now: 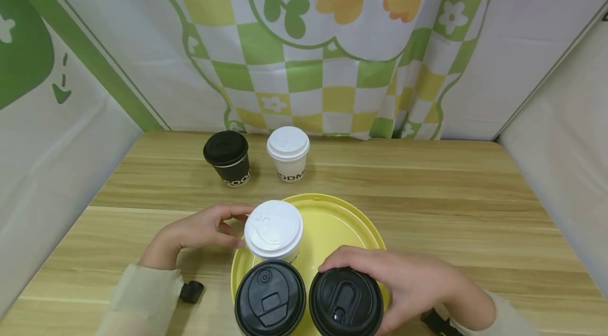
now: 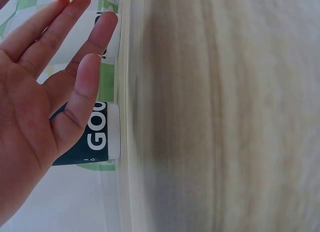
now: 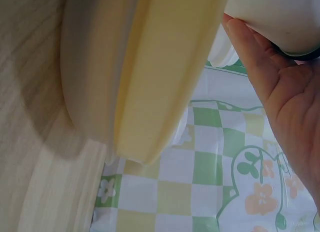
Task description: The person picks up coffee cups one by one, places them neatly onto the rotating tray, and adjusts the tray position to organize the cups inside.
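While fingers (image 1: 344, 256) grip cup (image 1: 345, 300), tray (image 1: 334, 222), curtain (image 1: 304, 76) beyond

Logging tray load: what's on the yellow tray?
Over the yellow tray: one white-lidded cup and two black-lidded cups, the right one gripped by the right hand. Covered: both black-lidded cups' bases, the tray floor beneath, anything inside the cups.

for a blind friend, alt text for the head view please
A right hand grips one of two black-lidded cups at a yellow tray; the left hand is by a white-lidded cup. Behind stand a black cup and a white cup on a table.
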A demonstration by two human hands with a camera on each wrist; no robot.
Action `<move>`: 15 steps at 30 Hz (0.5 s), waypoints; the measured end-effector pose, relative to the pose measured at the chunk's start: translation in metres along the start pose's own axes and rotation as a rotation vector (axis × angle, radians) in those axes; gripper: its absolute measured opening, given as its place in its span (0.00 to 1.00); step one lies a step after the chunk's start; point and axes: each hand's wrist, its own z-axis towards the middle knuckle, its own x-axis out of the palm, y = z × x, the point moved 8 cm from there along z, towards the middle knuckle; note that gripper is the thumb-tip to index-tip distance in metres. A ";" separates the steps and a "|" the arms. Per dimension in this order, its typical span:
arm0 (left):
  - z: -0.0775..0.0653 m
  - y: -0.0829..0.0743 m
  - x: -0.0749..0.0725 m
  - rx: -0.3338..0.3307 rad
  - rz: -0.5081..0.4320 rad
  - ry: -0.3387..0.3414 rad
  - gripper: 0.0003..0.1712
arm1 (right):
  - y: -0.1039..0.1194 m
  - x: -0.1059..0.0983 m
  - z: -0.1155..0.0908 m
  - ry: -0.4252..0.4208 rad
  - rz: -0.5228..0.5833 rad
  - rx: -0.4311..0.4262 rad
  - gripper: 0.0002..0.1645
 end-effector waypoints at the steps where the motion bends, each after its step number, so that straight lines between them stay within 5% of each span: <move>1: 0.000 0.000 0.000 0.000 -0.001 0.000 0.37 | 0.000 0.001 0.000 0.003 0.001 0.001 0.53; 15: 0.001 0.002 0.001 0.001 -0.026 0.007 0.38 | -0.008 0.010 0.000 0.029 0.057 0.043 0.55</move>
